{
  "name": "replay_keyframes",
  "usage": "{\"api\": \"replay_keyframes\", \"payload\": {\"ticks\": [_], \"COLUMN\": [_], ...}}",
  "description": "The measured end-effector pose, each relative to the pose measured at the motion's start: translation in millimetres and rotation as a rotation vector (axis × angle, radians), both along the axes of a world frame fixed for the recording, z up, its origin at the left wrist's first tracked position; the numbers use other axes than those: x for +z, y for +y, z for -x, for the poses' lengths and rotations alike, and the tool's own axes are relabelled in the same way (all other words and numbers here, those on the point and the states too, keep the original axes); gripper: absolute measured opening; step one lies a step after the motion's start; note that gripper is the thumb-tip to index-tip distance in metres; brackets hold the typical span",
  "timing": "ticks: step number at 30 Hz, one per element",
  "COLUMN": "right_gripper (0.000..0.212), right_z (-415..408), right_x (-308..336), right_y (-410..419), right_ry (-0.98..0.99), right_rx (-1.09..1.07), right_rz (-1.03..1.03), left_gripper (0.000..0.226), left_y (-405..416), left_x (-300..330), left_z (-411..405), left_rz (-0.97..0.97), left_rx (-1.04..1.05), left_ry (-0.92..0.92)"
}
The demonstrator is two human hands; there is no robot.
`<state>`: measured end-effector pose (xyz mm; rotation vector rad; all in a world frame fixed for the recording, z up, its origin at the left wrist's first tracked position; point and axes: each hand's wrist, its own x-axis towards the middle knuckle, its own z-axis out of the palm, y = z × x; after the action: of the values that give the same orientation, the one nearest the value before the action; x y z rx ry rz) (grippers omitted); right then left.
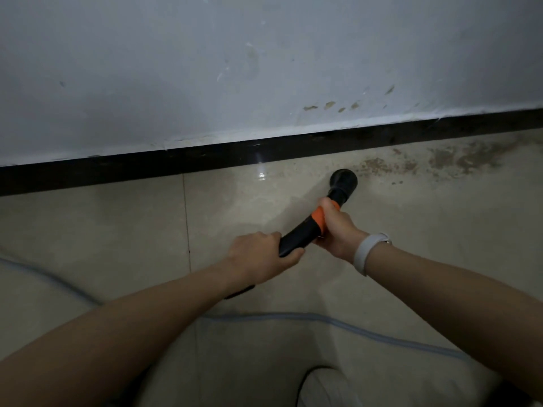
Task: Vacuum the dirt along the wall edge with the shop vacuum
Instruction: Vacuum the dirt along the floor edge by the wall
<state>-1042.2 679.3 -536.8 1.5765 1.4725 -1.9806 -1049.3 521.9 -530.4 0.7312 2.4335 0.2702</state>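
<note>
Dirt (449,161), brown and scattered, lies on the pale floor tiles (117,230) against the black baseboard (147,168) to the right, and the round black nozzle (343,180) of our shop vacuum wand (296,239) sits on the floor just left of its nearest specks, close to the baseboard under the scuffed white wall (176,69). Our right hand (338,230), a pale band (364,252) on its wrist, has its fingers curled around the wand's orange collar (320,217), while our left hand (261,257) wraps the black tube lower down, and a light blue hose (352,326) trails across the floor behind both arms.
</note>
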Motion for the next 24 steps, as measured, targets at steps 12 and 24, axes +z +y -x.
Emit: {"api": "replay_keyframes", "payload": {"ticks": [12,24], "right_gripper": [0.022,0.042], "right_z": [42.2,-14.4], "right_x": [0.0,-5.3], "right_y": [-120.5,-187.4], "right_ry": [0.06,-0.065], "right_rx": [0.229,0.314], "right_rz": [0.219,0.381], "left_gripper": [0.041,0.038], "left_y": [-122.0,-195.1], "left_x": [11.3,15.8], "left_z": [9.7,-58.5], "left_rz": [0.107,0.104], "left_rx": [0.248,0.277], "left_ry": [0.115,0.044]}}
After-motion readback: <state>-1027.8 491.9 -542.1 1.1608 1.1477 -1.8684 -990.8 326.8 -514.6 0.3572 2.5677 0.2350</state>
